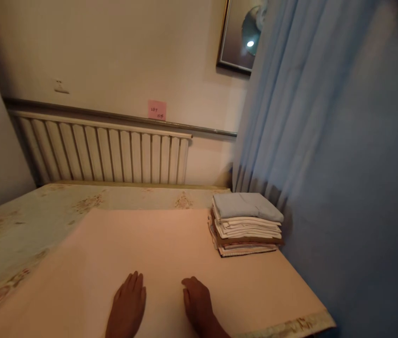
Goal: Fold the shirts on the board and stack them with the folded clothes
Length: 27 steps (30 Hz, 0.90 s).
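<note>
Both hands lie flat and empty, fingers together, left hand [127, 307] just beside right hand [198, 304], pressing the pink cloth [156, 244] smooth on the bed [11, 234], folded stack [246, 224] beyond the right

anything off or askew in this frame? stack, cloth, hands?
Nothing stands out. The stack of folded cloths sits fairly square near the curtain. The left hand and right hand lie flat on the smooth peach cloth. No spill or damage visible.
</note>
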### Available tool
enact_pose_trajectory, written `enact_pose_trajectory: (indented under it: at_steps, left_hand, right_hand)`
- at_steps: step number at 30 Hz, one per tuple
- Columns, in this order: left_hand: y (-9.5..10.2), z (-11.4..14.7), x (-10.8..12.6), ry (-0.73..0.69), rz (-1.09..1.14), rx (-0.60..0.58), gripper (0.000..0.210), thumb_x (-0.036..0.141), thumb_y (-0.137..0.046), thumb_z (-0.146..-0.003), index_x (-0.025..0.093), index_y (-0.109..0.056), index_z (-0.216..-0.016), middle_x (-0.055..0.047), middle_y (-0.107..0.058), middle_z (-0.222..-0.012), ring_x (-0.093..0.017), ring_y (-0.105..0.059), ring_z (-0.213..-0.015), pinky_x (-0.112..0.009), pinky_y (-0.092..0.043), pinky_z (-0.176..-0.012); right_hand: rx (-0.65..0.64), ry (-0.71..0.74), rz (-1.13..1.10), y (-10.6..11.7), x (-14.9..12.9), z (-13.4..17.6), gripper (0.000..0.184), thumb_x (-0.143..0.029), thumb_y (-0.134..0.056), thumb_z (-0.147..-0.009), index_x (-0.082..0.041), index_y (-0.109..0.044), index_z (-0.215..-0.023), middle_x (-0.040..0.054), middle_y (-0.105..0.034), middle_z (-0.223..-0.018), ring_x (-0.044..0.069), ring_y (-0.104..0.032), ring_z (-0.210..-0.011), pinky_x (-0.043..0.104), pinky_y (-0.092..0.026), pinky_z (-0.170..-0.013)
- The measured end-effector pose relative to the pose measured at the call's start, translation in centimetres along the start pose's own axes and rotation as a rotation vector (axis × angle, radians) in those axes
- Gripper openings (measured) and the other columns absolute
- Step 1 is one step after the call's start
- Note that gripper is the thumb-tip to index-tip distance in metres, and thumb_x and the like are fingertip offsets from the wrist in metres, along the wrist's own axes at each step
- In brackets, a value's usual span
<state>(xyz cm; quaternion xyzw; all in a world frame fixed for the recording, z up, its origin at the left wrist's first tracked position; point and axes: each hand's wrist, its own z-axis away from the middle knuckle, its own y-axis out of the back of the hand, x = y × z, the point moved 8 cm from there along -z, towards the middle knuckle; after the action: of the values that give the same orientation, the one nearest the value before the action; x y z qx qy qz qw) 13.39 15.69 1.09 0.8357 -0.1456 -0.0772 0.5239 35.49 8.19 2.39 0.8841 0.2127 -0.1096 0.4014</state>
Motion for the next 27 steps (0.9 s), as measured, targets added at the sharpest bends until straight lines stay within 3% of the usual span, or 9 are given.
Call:
enact_pose_trajectory:
  at_steps: [22, 27]
  left_hand:
    - [0.14, -0.20, 0.11, -0.001, -0.016, -0.024, 0.049, 0.033, -0.033, -0.090, 0.015, -0.056, -0.128, -0.009, -0.054, -0.138, -0.024, -0.040, -0.133, -0.040, -0.029, -0.109]
    - [0.32, -0.24, 0.17, 0.006, 0.002, -0.034, 0.049, 0.032, -0.032, -0.090, 0.014, -0.056, -0.129, -0.010, -0.053, -0.139, -0.024, -0.040, -0.133, -0.041, -0.029, -0.109]
  right_hand:
    - [0.033, 0.009, 0.000, 0.10, -0.07, 0.13, 0.029, -0.014, -0.044, -0.081, -0.023, -0.061, -0.104, 0.0032, -0.067, -0.088, 0.018, -0.063, -0.081, 0.028, -0.050, -0.075]
    - [0.082, 0.017, 0.016, 0.01, 0.06, 0.55, 0.031, -0.014, -0.042, -0.083, -0.022, -0.062, -0.106, 0.0048, -0.068, -0.094, 0.018, -0.063, -0.088, 0.030, -0.049, -0.081]
